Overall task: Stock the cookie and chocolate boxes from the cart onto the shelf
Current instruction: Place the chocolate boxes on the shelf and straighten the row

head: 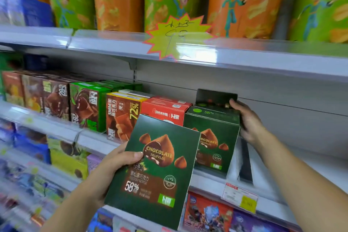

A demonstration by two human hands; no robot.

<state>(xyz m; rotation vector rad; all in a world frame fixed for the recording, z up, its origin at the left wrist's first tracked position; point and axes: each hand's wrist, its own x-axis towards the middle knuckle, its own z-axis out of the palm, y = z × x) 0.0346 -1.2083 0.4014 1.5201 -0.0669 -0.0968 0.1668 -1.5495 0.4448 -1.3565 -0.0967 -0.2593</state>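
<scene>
While L grip (116,164) holds truffle box (156,179), R grip (248,120) clasps shelved box (212,137).

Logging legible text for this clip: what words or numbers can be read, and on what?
"CHOCOLATE TRUFFLES", "58%": held green box.
"58%": shelved green box, top face.
"3MM", "72%": brown-yellow box.
Too blurred to read: handwriting on the starburst sign, the price tag, Chinese print on boxes.

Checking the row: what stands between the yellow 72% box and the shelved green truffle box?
Head view: a red box stands between them, its lower front hidden by the held truffle box.
</scene>
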